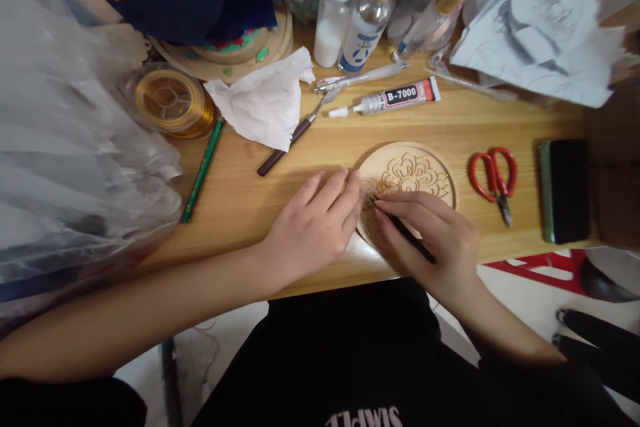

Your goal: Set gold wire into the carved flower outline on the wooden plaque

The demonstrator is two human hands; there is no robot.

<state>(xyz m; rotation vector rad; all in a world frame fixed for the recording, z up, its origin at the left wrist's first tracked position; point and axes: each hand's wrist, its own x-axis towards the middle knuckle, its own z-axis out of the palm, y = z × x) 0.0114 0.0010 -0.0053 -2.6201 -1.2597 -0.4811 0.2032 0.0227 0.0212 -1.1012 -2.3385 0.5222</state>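
Note:
A round wooden disc (417, 170) with a flower outline lies near the table's front edge. My left hand (313, 227) rests flat beside its left rim, fingers stretched out and their tips touching the disc. My right hand (433, 237) lies over the disc's lower part, fingers closed round a thin black tool (403, 230) whose tip meets the pattern at the disc's left side.
A B-7000 glue tube (387, 100), crumpled tissue (265, 103), dark-handled tool (293, 137), green pencil (203, 170) and gold wire spool (170, 100) lie behind. Red scissors (493, 177) and a phone (565, 190) sit right. Bottles (367, 17) and paper sketches (543, 27) stand at the back; plastic sheeting (65, 147) fills the left.

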